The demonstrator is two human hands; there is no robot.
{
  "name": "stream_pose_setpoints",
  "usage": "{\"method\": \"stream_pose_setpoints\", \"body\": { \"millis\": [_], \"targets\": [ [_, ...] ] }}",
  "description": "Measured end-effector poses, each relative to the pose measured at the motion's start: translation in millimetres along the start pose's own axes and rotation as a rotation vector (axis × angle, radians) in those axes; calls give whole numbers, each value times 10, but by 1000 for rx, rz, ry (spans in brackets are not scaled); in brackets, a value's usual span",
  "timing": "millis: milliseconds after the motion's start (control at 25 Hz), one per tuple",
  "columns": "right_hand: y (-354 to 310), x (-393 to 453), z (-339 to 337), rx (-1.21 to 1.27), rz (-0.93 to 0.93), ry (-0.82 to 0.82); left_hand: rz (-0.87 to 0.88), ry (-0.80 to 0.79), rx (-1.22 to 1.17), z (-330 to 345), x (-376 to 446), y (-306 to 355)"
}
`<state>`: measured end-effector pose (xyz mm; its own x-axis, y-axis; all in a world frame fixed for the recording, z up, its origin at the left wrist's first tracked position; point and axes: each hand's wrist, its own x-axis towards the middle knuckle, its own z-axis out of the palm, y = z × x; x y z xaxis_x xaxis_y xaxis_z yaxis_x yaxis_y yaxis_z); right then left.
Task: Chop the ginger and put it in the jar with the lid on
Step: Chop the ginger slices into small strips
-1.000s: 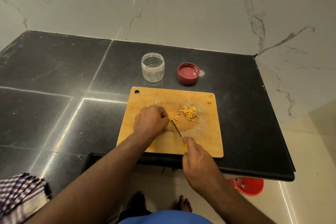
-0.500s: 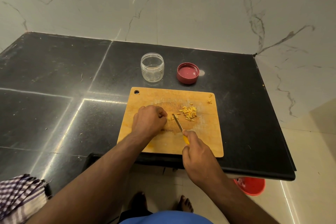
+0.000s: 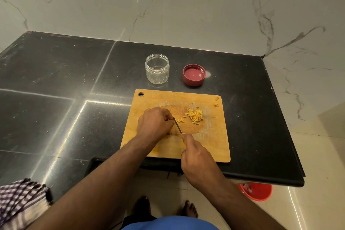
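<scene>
My left hand (image 3: 155,124) rests curled, knuckles up, on the board (image 3: 214,136); my right hand (image 3: 197,158) grips the knife (image 3: 177,126) at its near edge.

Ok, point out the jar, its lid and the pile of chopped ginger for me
jar (image 3: 157,69): head view, on its clear side wall.
lid (image 3: 194,75): head view, on its upturned pink inside.
chopped ginger (image 3: 195,116): head view, middle of the pile.

We see yellow ginger pieces (image 3: 194,116) on a tan wooden board (image 3: 211,140), a clear jar (image 3: 157,69), a dark red lid (image 3: 194,75), a black counter (image 3: 56,84), and a purple-and-white checked cloth (image 3: 16,200).
</scene>
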<state>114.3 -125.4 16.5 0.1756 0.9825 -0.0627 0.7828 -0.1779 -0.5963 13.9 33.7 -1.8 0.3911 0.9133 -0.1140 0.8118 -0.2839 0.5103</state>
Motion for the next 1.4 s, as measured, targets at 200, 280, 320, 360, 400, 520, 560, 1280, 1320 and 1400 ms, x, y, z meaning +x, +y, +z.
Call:
{"method": "stream_pose_setpoints", "body": {
  "millis": [200,280,320,360,400,520,560,1280,1320,1400],
  "targets": [
    [45,-198,19,5,9,-21,-24,0,-9,19,-2,-10],
    [90,-258,-8,-25,9,-14,-24,6,-14,34,-6,-21],
    [107,-253,-41,-26,38,2,-20,12,-14,38,-9,-21],
    [132,-230,-69,-20,67,27,-16,18,-15,39,-12,-18],
    [147,-207,-99,-9,74,54,-12,26,-16,40,-12,-13],
    [126,-174,-116,75,24,74,-15,24,-25,37,-7,-12],
    [109,-175,-110,100,18,53,-13,23,-23,37,-6,-19],
    [35,-88,-61,124,19,22,-18,6,-46,46,12,-75],
    [27,-70,-50,114,7,21,-19,6,-44,49,15,-74],
    [15,-46,-23,103,-7,16,-21,4,-37,53,20,-69]
  ]
}}
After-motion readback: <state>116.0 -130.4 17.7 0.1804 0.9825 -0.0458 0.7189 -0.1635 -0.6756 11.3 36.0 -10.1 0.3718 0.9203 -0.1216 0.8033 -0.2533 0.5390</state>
